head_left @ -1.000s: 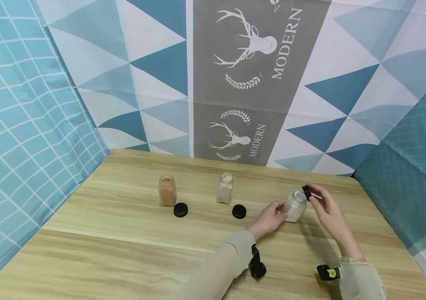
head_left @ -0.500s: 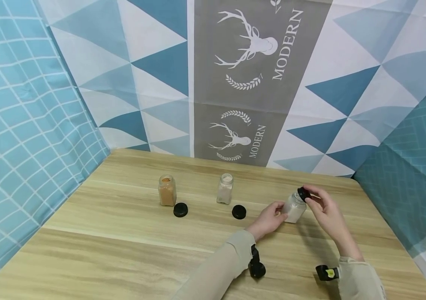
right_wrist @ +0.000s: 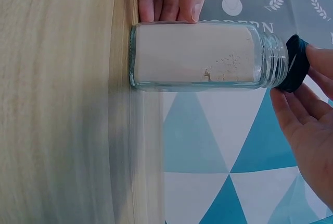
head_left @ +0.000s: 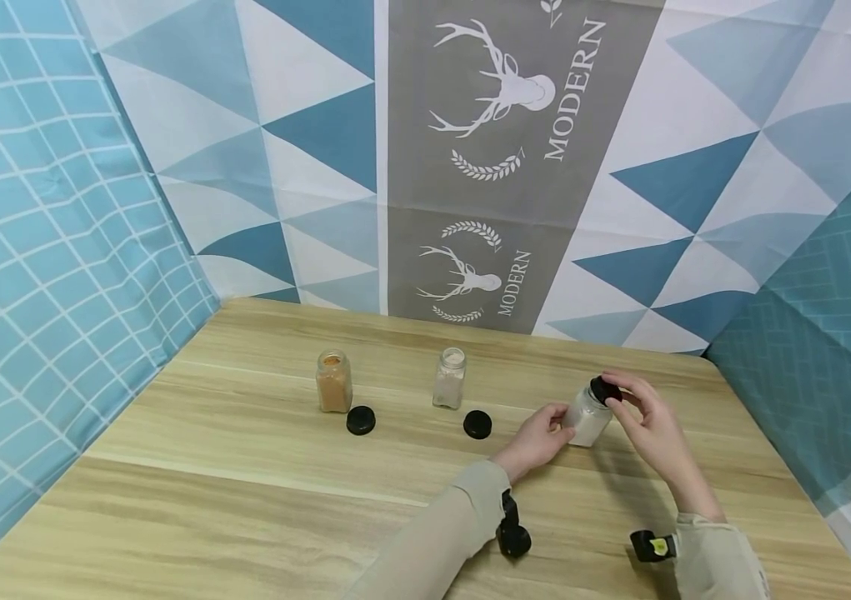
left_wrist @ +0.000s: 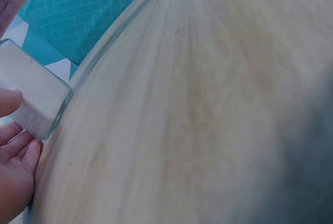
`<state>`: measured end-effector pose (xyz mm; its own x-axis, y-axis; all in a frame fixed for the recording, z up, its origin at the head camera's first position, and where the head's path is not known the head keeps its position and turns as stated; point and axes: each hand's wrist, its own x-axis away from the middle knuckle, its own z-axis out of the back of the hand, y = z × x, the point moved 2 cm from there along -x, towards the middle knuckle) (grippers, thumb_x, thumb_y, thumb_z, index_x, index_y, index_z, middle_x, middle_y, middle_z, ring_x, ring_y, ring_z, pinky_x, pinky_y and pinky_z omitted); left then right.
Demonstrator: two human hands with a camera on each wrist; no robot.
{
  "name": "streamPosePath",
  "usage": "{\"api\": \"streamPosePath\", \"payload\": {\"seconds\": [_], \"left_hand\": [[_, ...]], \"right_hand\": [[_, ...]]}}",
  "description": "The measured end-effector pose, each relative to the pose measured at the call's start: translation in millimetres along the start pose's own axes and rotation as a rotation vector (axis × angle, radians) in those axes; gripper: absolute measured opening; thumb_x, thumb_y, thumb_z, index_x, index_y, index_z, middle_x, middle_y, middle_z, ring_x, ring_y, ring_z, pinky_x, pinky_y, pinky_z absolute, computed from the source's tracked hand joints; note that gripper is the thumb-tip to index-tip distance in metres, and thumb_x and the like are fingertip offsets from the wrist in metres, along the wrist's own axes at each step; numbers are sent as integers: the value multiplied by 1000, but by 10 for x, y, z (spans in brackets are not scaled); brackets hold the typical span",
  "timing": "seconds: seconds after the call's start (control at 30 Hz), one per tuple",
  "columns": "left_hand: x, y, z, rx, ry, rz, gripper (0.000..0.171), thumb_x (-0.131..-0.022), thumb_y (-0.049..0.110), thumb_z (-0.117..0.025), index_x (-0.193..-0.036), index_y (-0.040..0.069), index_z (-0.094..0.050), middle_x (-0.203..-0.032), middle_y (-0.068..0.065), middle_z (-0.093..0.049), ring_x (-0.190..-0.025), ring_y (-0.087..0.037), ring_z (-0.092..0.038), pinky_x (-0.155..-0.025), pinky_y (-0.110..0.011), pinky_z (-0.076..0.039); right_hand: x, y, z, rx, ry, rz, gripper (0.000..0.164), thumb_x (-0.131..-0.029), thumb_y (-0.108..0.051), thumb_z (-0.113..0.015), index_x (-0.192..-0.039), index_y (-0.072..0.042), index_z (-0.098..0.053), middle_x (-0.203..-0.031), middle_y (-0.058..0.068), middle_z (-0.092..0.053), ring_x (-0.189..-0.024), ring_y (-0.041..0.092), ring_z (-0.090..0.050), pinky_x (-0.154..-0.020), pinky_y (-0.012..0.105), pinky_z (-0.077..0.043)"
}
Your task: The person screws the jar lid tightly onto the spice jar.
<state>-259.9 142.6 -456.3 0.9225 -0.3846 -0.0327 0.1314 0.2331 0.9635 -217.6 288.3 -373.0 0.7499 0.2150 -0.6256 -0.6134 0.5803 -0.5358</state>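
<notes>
On the right part of the table a square glass jar (head_left: pixel 586 421) of white powder stands upright, its threaded neck showing in the right wrist view. My left hand (head_left: pixel 538 440) holds this jar low on its side, thumb and fingers against the glass (left_wrist: pixel 39 86). Between thumb and fingers, my right hand (head_left: pixel 653 425) pinches a black lid (head_left: pixel 605 391). Seen from the right wrist, the lid (right_wrist: pixel 295 63) sits tilted at the jar's mouth, with the neck threads still exposed. Whether any thread has caught cannot be told.
Left of the hands stand two uncapped jars, one with orange-brown powder (head_left: pixel 334 387) and one with pale powder (head_left: pixel 449 383). A black lid (head_left: pixel 361 420) lies before the first, another black lid (head_left: pixel 478 424) before the second. Patterned cloth walls (head_left: pixel 305 150) enclose the wooden table (head_left: pixel 245 500).
My right hand has brought the black lid leftward from beside the jar's mouth onto it, turning it from edge-on to nearly level. The left hand and the jar have stayed in place.
</notes>
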Motion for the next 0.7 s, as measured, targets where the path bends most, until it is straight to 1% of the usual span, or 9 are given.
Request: {"api": "streamPosePath", "payload": {"seconds": [0.1, 0.17, 0.23, 0.37, 0.43, 0.57, 0.7], "left_hand": [[6, -2, 1, 3, -1, 8, 40, -91, 20, -56, -128, 9, -48, -125, -1, -54, -115, -13, -50, -95, -22, -40], [9, -2, 2, 3, -2, 15, 40, -91, 21, -56, -128, 9, -48, -126, -1, -53, -115, -13, -49, -96, -22, -40], [11, 2, 4, 3, -1, 16, 39, -91, 21, -56, -128, 9, -48, -126, -1, -53, -115, -13, -49, -96, -23, -40], [11, 8, 3, 0, 2, 25, 39, -91, 21, -56, -127, 11, -49, -125, 1, -54, -115, -13, -50, -95, -24, -41], [10, 10, 2, -3, 3, 29, 38, -90, 21, -57, -127, 12, -49, -125, 1, -54, -114, -13, -50, -94, -24, -42], [4, 7, -2, -9, 5, 26, 38, -90, 22, -57, -127, 12, -49, -125, 2, -54, -114, -13, -50, -94, -24, -42], [0, 2, -3, -13, 9, 23, 38, -90, 22, -56, -127, 12, -49, -124, 2, -54, -114, -12, -50, -94, -23, -41]], "right_hand": [[12, 71, -8, 15, -4, -3, 37, -83, 10, -57, -119, 1, -56, -125, -11, -46, -112, -9, -42, -90, 3, -35], [17, 88, -10, 23, -8, -8, 35, -84, 7, -58, -119, 1, -56, -125, -11, -46, -112, -9, -42, -91, 4, -35], [19, 90, -10, 27, -12, -24, 34, -85, 3, -58, -119, -1, -57, -126, -7, -48, -111, -10, -42, -91, 4, -35], [22, 86, -7, 53, -24, -65, 32, -87, -2, -58, -119, -3, -58, -125, 6, -51, -110, -12, -41, -88, 2, -34], [21, 87, -7, 72, -31, -78, 31, -88, -4, -57, -119, -4, -58, -125, 11, -51, -110, -13, -40, -86, 1, -33], [16, 84, -11, 112, -42, -78, 31, -88, -6, -58, -119, -4, -59, -126, 14, -51, -111, -14, -38, -84, 0, -31], [10, 83, -19, 129, -51, -77, 30, -88, -8, -58, -118, -4, -59, -126, 14, -52, -112, -14, -36, -84, -2, -30]]}}
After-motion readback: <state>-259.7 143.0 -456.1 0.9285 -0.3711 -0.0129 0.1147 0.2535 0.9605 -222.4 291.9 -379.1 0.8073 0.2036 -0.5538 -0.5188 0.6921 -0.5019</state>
